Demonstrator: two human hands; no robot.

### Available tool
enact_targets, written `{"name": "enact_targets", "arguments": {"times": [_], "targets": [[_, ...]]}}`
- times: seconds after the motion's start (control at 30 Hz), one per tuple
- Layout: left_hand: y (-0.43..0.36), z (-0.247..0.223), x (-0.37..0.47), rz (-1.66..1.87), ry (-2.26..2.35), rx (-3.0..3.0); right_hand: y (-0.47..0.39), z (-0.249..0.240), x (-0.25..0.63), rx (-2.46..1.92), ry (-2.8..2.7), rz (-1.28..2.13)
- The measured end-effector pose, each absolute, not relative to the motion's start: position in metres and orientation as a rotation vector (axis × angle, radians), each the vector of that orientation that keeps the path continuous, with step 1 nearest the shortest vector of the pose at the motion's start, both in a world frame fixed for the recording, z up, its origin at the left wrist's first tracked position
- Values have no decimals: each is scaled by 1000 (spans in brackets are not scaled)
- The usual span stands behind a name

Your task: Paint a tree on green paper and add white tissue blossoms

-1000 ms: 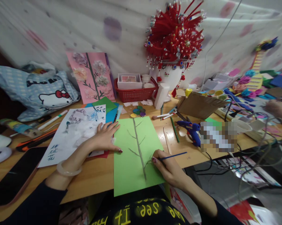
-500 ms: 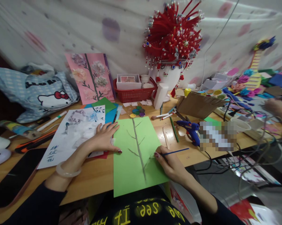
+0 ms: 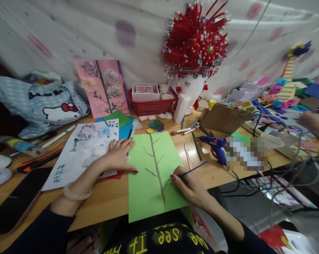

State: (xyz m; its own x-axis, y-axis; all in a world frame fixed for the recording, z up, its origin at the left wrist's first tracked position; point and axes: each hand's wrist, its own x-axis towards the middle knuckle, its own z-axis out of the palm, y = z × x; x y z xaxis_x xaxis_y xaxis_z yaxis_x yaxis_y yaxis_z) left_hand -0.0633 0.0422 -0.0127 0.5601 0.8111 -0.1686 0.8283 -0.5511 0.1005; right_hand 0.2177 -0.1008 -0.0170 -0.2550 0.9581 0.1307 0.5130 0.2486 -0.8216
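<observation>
A light green sheet of paper (image 3: pixel 143 194) lies at the table's front edge, bearing a painted grey stem with several thin side branches. My right hand (image 3: pixel 189 185) is closed round a thin blue paintbrush (image 3: pixel 195 169), whose tip is by the lowest right branch. The brush handle points up to the right. With its fingers spread, my left hand (image 3: pixel 115 157) rests flat across the sheet's left edge and a white painted paper (image 3: pixel 69 158). Its thumb touches the green sheet. Small pots of paint (image 3: pixel 156 126) stand just beyond the sheet.
A blue glue gun (image 3: pixel 213 143) and a green pencil (image 3: pixel 196 146) lie to the right. Behind are a red basket (image 3: pixel 151 108), a pink flower picture (image 3: pixel 103 88) and a red beaded headdress (image 3: pixel 198 42). A phone (image 3: pixel 18 201) lies at left. Another person's hand (image 3: pixel 314 125) shows at far right.
My right hand has moved slightly left and down with the paintbrush, its tip now nearer the main stem. My left hand stays in place.
</observation>
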Motion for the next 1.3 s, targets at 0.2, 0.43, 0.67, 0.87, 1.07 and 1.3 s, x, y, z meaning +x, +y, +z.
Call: {"name": "enact_targets", "arguments": {"times": [0.2, 0.43, 0.67, 0.87, 1.07, 1.3], "targets": [[42, -12, -63, -153, 1395, 2615, -99, -18, 217, -1376, -1916, 853], [42, -14, -64, -152, 1400, 2625, -99, -16, 216, -1392, -1935, 772], [42, -12, -62, -174, 1410, 2623, -97, -19, 220, -1400, -1924, 741], [42, -13, -63, -149, 1396, 2626, -96, -19, 223, -1406, -1917, 699], [42, -12, -63, -151, 1401, 2613, -93, -20, 227, -1436, -1913, 673], [42, -12, -62, -144, 1391, 2612, -94, -18, 226, -1396, -1877, 705]]}}
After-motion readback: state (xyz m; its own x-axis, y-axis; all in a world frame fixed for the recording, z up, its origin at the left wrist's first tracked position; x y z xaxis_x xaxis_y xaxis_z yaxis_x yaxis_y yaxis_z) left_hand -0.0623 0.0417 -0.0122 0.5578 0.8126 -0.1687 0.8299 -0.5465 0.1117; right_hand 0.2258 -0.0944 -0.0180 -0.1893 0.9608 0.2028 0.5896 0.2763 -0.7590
